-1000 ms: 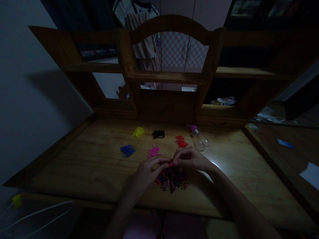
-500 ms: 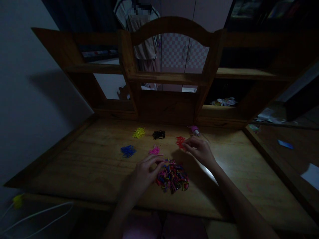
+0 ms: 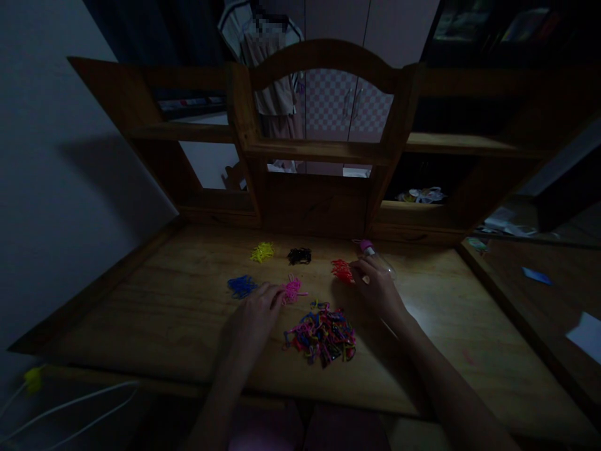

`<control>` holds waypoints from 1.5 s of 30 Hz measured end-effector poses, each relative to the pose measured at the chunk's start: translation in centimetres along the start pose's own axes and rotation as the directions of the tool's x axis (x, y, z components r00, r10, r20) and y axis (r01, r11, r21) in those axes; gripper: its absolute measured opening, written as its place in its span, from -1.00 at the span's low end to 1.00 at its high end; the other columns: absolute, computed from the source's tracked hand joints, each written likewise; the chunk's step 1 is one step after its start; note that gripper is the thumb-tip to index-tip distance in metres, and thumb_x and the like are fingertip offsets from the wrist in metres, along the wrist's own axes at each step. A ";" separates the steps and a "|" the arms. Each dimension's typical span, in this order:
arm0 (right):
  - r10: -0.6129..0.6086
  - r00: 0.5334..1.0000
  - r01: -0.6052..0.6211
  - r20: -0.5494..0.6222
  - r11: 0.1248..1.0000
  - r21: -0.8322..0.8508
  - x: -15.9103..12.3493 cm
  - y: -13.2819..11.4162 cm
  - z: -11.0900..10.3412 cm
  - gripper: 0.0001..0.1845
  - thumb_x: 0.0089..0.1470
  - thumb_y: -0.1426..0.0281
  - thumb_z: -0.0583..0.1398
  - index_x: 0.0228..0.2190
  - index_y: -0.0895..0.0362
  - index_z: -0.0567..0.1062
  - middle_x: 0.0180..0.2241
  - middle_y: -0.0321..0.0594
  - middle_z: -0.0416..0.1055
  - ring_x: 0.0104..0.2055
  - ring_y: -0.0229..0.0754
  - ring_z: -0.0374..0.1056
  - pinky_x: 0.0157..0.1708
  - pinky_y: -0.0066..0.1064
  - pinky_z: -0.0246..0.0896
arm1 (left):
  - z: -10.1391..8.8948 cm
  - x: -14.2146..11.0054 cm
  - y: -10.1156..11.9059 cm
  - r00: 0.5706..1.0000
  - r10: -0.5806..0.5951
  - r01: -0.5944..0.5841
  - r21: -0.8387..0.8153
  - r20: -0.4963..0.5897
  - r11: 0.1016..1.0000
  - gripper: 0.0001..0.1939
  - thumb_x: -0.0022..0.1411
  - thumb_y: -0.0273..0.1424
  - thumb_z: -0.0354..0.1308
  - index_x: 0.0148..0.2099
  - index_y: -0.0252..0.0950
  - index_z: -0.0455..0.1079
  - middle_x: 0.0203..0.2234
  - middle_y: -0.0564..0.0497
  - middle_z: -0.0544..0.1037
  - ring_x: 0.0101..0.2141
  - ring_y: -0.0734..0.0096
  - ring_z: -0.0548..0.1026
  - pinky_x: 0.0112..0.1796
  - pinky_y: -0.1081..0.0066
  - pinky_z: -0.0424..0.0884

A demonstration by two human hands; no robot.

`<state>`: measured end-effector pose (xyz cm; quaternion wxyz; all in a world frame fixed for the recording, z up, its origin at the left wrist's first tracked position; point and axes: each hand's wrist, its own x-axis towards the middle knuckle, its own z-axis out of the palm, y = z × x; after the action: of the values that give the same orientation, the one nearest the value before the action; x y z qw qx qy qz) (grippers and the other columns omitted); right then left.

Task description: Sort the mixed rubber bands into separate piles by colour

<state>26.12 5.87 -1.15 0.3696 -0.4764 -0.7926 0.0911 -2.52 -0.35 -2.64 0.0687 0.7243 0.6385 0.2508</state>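
Observation:
My left hand (image 3: 256, 316) is at the left edge of a pink pile (image 3: 292, 290) of small, thin, clip-like pieces. Its thumb and fingers are pinched; anything between them is too small to make out. My right hand (image 3: 377, 282) touches the right side of a red pile (image 3: 341, 270), fingertips closed together, their contents hidden. Between my forearms lies a larger pile of mixed colours (image 3: 323, 335). Further piles of one colour each are on the desk: blue (image 3: 241, 286) just left of my left hand, yellow (image 3: 261, 252) and black (image 3: 299, 255) behind.
A clear bottle with a purple cap (image 3: 366, 246) lies behind my right hand, partly covered by it. A wooden shelf unit (image 3: 314, 203) stands along the back of the desk (image 3: 141, 313). A white cable (image 3: 70, 407) hangs by the front left edge.
My left hand has moved away from the mixed pile, up and left to the pink pile. My right hand has shifted slightly right at the red pile, uncovering more of it.

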 end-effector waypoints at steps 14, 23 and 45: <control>0.109 0.993 -0.096 -0.044 0.971 0.221 -0.5 -1.8 1.4 -0.75 0.14 0.36 0.16 -0.10 0.04 0.43 -0.27 -0.19 0.52 -0.26 -0.13 0.43 -0.22 -0.27 0.30 | -0.3 -3.8 -0.8 0.974 -0.196 0.163 -0.255 -0.111 0.953 -0.77 0.27 -0.23 0.03 -0.17 -0.15 0.47 -0.19 0.04 0.57 -0.19 0.29 0.53 -0.13 0.37 0.41; 0.045 0.985 -0.127 0.169 0.846 0.517 1.6 -5.5 4.3 -0.78 0.09 0.28 0.22 -0.21 0.10 0.47 -0.29 -0.16 0.54 -0.22 -0.13 0.48 -0.22 -0.30 0.37 | 0.2 -6.4 0.1 0.919 -0.394 0.319 -0.602 0.008 0.732 -0.68 0.23 -0.12 0.06 -0.21 -0.23 0.48 -0.45 0.02 0.59 -0.39 0.31 0.56 -0.34 0.44 0.46; -0.230 0.808 0.252 0.542 0.967 0.034 6.6 -9.6 6.0 -0.82 -0.06 0.57 0.20 -0.43 0.10 0.56 -0.39 -0.23 0.50 -0.38 -0.24 0.38 -0.39 -0.49 0.14 | -0.7 -6.1 0.6 0.942 -0.336 0.257 -0.669 0.011 0.697 -0.73 0.28 -0.20 0.01 -0.22 -0.22 0.47 -0.48 0.07 0.57 -0.43 0.38 0.54 -0.36 0.47 0.41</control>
<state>13.68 7.47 2.58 0.1299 -0.3339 -0.9200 0.1588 -2.70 -6.49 -3.45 0.3242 0.5246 0.6189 0.4864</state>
